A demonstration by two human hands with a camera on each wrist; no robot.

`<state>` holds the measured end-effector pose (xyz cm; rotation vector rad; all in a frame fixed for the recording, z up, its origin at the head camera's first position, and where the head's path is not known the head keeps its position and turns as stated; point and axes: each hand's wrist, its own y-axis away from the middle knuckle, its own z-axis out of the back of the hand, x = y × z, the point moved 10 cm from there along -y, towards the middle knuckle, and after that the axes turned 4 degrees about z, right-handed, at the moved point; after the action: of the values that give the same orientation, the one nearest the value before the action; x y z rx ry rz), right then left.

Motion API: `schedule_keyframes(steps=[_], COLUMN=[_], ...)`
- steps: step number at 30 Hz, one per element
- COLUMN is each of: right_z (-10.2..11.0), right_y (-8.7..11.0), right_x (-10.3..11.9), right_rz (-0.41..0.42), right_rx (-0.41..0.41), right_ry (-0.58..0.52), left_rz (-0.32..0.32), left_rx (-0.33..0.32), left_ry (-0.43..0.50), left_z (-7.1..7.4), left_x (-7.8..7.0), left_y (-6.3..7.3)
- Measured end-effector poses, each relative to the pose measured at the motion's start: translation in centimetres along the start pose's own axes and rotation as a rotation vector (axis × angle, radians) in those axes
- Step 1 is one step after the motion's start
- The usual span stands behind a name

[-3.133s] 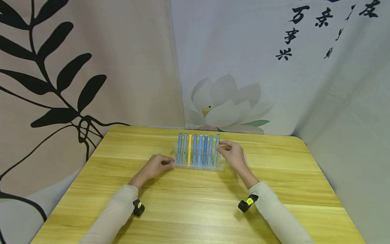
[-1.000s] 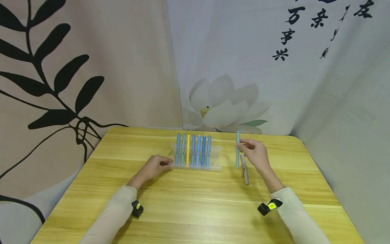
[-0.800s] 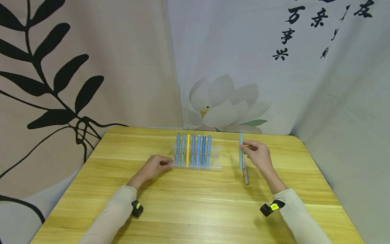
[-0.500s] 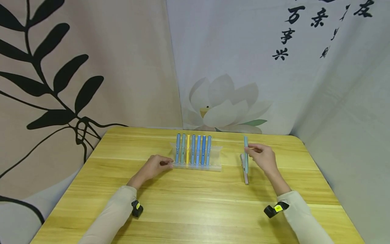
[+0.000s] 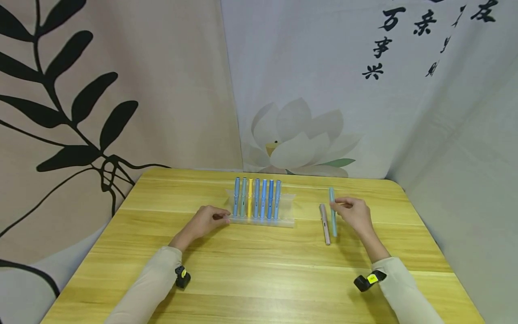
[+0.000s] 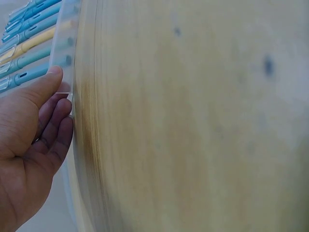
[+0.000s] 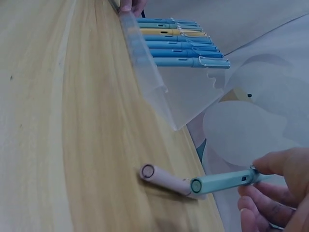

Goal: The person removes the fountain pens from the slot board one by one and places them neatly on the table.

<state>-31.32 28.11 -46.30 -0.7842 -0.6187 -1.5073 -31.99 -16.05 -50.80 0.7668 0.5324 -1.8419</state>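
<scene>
My left hand (image 5: 205,222) pinches the left end of a clear plastic pen rack (image 5: 287,215), thumb on top of its edge in the left wrist view. Several capped pens stand side by side in the rack, mostly blue, with one yellow pen (image 5: 250,198); its right end holds no pen. To the right, my right hand (image 5: 356,216) pinches a mint-green pen (image 7: 222,181) near its cap, between thumb and fingers. A pinkish-grey pen (image 5: 325,225) lies on the table just left of the green one. Whether the green pen touches the table is hard to tell.
The wooden table (image 5: 259,274) reaches back to a printed curtain (image 5: 315,81) with a lotus and writing. A black wrist camera sits on each sleeve.
The mint-green pen has come out of the rack's right end in my right hand. It passed rightward over the pinkish-grey pen, then lower, to its right side. The left hand stayed at the rack.
</scene>
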Motion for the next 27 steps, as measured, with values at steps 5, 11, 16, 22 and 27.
schedule_keyframes(steps=[5, 11, 16, 22, 27], right_z=[-0.2, -0.7, -1.0, -1.3, -1.7], right_y=[-0.1, -0.3, -0.3, -0.4, -0.4], right_x=[-0.7, -1.8, -2.4, -2.9, -3.3], right_rz=[-0.009, -0.036, -0.04, -0.046, -0.053], right_rx=[0.013, 0.041, 0.046, 0.052, 0.078], right_ry=[0.047, 0.092, 0.114, 0.132, 0.152], left_rz=[0.011, 0.012, 0.009, 0.007, 0.008], left_rx=[0.004, -0.001, -0.003, -0.007, -0.002], left_ry=[-0.003, -0.008, -0.004, 0.001, 0.005], left_z=[0.0, 0.0, -0.1, -0.1, 0.0], left_x=[0.1, 0.1, 0.2, 0.3, 0.2], left_y=[0.0, 0.0, -0.1, -0.1, 0.0])
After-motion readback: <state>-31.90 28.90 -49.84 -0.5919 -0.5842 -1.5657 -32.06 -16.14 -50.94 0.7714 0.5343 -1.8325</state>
